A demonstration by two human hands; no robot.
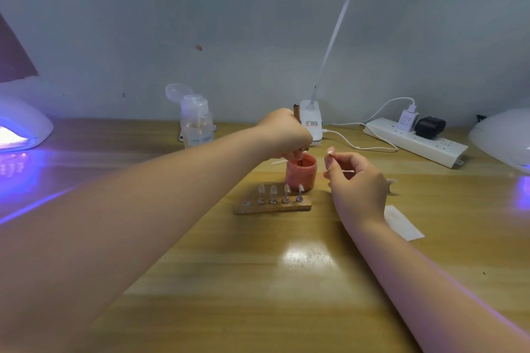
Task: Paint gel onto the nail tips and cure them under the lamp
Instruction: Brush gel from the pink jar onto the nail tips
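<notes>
My left hand [282,133] grips a brown brush [297,113] upright, its lower end dipped in a small pink gel jar [301,173] at the table's middle. Just right of the jar, my right hand [354,178] pinches one clear nail tip [330,151] between thumb and forefinger, raised above the table. In front of the jar lies a wooden holder [272,207] with several clear nail tips [272,190] standing on it. A white curing lamp [21,126] glows violet at the far left.
A second white lamp [504,137] sits at the far right. Along the wall stand a clear pump bottle [196,119], a white desk-lamp base [311,120] and a power strip [415,142] with plugs and cables. A white paper slip [403,222] lies right of my right wrist.
</notes>
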